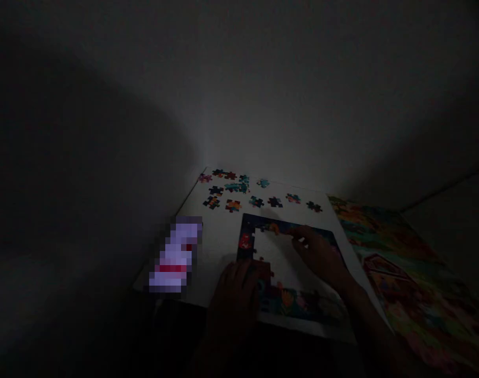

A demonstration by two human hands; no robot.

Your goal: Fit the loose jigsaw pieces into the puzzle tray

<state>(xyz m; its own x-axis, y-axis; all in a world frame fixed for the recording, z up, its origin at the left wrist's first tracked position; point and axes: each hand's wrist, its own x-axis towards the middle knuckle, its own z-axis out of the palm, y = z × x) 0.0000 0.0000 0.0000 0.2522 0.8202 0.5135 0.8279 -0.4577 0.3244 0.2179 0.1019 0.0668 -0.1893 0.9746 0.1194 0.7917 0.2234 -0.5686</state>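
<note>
A partly assembled jigsaw puzzle (288,310) lies on a white tabletop, its dark picture border joined around a bare white middle. My left hand (237,286) rests flat over the lower left part of the border, fingers stretched out. Over the right side reaches my right hand (318,254), its index finger extended to the top inner edge. That fingertip is at or close to an orange-and-dark puzzle piece (274,229); dim light hides whether they touch. I see nothing held between its thumb and fingers.
Several loose puzzle pieces (233,205) are scattered along the back of the white table (219,236). A lit phone (176,257), its screen blurred out, lies at the left edge. Right of the table spreads a colourful picture sheet (396,262). Walls rise behind; the room is dark.
</note>
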